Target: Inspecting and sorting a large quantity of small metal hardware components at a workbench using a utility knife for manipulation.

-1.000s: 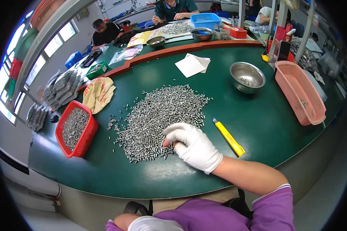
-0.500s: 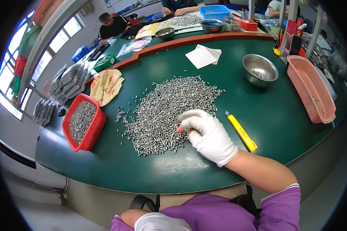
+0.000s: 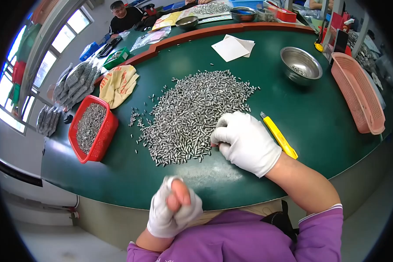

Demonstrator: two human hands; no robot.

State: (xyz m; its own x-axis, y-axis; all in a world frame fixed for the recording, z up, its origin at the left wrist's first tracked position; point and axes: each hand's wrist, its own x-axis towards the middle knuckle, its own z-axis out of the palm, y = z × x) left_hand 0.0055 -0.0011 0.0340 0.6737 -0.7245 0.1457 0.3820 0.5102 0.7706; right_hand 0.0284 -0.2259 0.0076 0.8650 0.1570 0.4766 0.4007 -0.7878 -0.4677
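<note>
A wide heap of small silver metal pins (image 3: 196, 111) lies on the green table (image 3: 170, 174). My right hand (image 3: 244, 142), in a white glove, rests on the near right edge of the heap with its fingers curled onto the pins. My left hand (image 3: 174, 209), also in a white glove with open fingertips, is raised near my chest in front of the table edge, fingers bunched together. Whether it holds a pin is hidden.
A red basket (image 3: 91, 129) of pins sits left of the heap, a yellow utility knife (image 3: 278, 135) right of my hand. A steel bowl (image 3: 300, 65), pink basket (image 3: 358, 94), white papers (image 3: 233, 46) and yellow gloves (image 3: 118, 85) lie farther off. A person (image 3: 124, 17) sits across.
My left hand has risen into view near the table's front edge. My right hand stays on the heap's near edge; the view has tilted down and closer.
</note>
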